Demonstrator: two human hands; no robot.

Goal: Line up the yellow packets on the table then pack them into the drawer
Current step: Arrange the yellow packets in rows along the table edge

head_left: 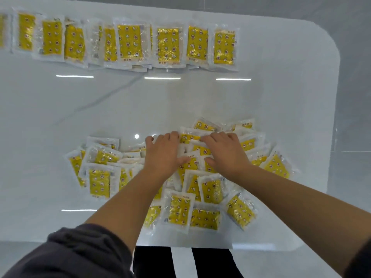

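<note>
Several yellow packets in clear wrappers stand in a row along the far side of the white table, some overlapping. A loose pile of the same packets lies near the front edge, spread left to right. My left hand rests palm down on the pile's middle, fingers spread. Beside it, my right hand lies on the pile with its fingertips and thumb on a packet. Whether either hand grips a packet is hidden. No drawer shows.
The table's rounded right corner and right edge border grey floor. The front edge runs just below the pile. Bare glossy tabletop lies between the row and the pile.
</note>
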